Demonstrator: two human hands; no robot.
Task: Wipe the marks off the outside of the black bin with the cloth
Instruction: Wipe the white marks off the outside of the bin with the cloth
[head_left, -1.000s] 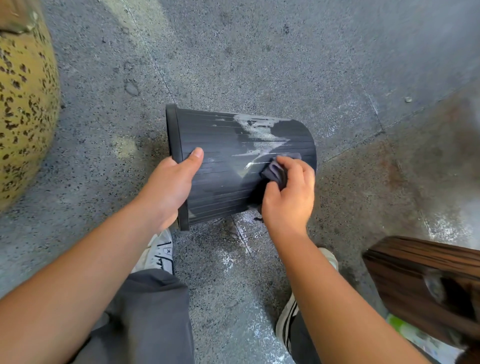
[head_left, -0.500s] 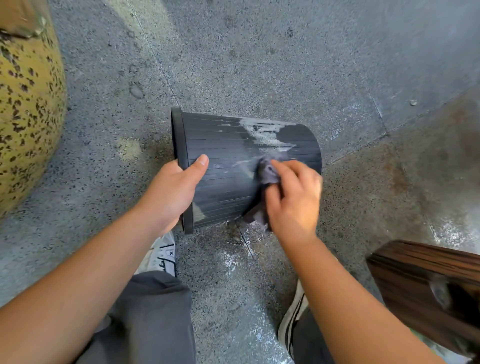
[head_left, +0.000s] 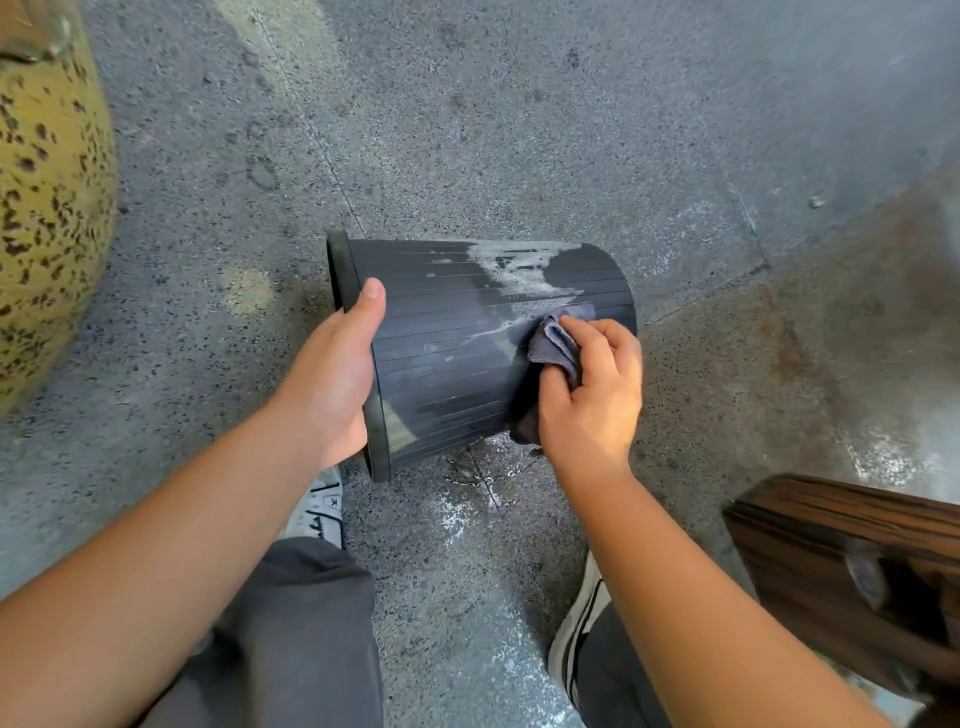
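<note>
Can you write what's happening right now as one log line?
left hand: grips ribbed black plastic bin rim | right hand: presses grey cloth on side | whitish marks: remain

Both bare forearms are reaching forward from the near edge, converging toward the middle. The left hand (head_left: 332, 379) is gripping the rim of the ribbed black plastic bin (head_left: 457, 332), with its thumb lying straight along the outer wall, pointing far, and its fingers hidden behind the rim. The right hand (head_left: 592, 400) is sitting to the right, knuckles up and wrist slightly bent, its fingers curling over the crumpled grey cloth (head_left: 556, 345) and pressing it against the bin's side, the thumb pinching the cloth from the near side.
</note>
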